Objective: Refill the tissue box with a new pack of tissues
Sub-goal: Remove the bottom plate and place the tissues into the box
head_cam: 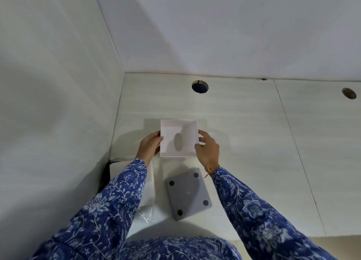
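Note:
The white square tissue box [179, 126] rests upside down on the pale counter, its open underside facing me and the oval slot showing through its floor. It holds no tissues. My left hand [150, 146] grips its left wall and my right hand [207, 148] grips its right wall. The grey base plate [188, 193] with dark round feet lies loose on the counter just below the box. A pack of white tissues in clear plastic wrap [148, 193] lies under my left forearm, partly hidden by the sleeve.
A white wall [58, 83] closes in the left side and meets the back wall in a corner. Two round holes [200, 86] [349, 93] are cut in the counter [254, 142] near the back. The counter's front edge runs at bottom right.

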